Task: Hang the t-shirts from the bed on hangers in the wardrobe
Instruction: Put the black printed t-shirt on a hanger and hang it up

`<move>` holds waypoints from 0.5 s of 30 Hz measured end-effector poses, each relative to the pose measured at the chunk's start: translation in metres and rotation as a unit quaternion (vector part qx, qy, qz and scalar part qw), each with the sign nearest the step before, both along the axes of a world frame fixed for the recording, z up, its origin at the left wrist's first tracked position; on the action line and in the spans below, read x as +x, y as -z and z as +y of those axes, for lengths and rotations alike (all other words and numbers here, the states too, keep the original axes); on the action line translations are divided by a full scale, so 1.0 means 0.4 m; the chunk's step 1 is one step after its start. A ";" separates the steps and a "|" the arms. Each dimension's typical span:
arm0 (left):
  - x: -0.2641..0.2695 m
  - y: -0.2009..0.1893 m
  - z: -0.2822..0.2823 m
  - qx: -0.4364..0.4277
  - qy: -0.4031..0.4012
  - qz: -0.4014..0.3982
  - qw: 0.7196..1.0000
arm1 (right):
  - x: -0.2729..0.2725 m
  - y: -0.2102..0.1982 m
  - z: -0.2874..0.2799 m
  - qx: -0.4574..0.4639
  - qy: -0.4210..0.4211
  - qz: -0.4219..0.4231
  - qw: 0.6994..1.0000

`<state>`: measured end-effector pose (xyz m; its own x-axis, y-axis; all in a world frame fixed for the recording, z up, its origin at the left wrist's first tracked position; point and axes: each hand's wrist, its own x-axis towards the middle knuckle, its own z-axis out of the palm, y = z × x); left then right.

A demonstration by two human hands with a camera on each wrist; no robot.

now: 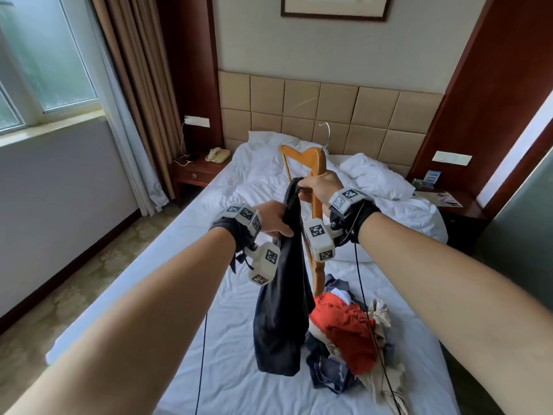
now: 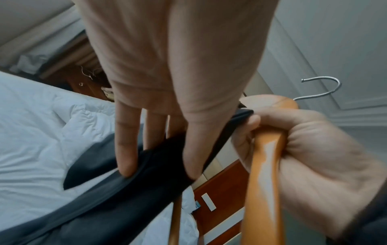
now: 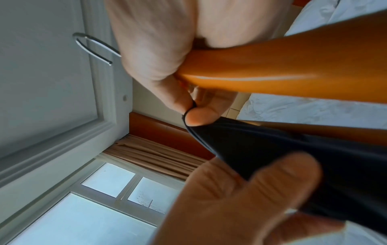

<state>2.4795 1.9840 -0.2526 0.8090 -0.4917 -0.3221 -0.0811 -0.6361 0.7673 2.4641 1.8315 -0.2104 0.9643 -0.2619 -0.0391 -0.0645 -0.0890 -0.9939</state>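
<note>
Above the bed [image 1: 227, 348] my right hand [image 1: 320, 185] grips a wooden hanger [image 1: 318, 163] by one arm, its metal hook [image 1: 326, 133] pointing up. The same hand's thumb and forefinger pinch the hem edge of a black t-shirt [image 1: 281, 310]. The shirt hangs down in a long fold. My left hand [image 1: 273, 220] holds the shirt's fabric a little lower, between the thumb and nearly straight fingers [image 2: 125, 149]. The right wrist view shows the pinch on the black t-shirt [image 3: 282, 144] just below the hanger [image 3: 293, 71]. No wardrobe is in view.
A pile of clothes [image 1: 347, 327], red, dark blue and beige, lies on the bed under my hands. Rumpled pillows [image 1: 374, 175] sit at the headboard. A nightstand with a telephone [image 1: 217, 155] stands left, another nightstand [image 1: 449, 202] right. Carpeted floor runs along the window side.
</note>
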 end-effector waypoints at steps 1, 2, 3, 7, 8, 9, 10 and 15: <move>-0.001 -0.002 -0.012 -0.005 -0.004 -0.006 1.000 | -0.002 -0.002 -0.005 -0.007 -0.004 -0.004 1.000; -0.005 -0.009 -0.024 -0.015 -0.012 -0.003 1.000 | -0.004 -0.002 -0.009 -0.015 -0.007 -0.007 1.000; -0.008 -0.017 -0.036 -0.029 -0.030 0.000 0.999 | -0.006 -0.002 -0.015 -0.019 -0.008 -0.011 1.000; 0.010 -0.032 -0.069 -0.098 -0.133 -0.024 0.986 | -0.019 0.010 -0.035 -0.044 -0.026 -0.010 0.999; 0.016 -0.036 -0.072 -0.126 -0.159 -0.016 0.979 | -0.027 0.013 -0.041 -0.059 -0.032 -0.004 0.998; 0.025 -0.039 -0.074 -0.153 -0.178 0.008 0.972 | -0.032 0.018 -0.047 -0.070 -0.041 0.000 0.997; 0.037 -0.043 -0.076 -0.174 -0.192 0.030 0.965 | -0.039 0.023 -0.052 -0.085 -0.049 0.004 0.995; 0.049 -0.084 -0.091 -0.182 -0.217 0.069 0.957 | -0.042 0.052 -0.053 -0.166 -0.067 0.055 0.982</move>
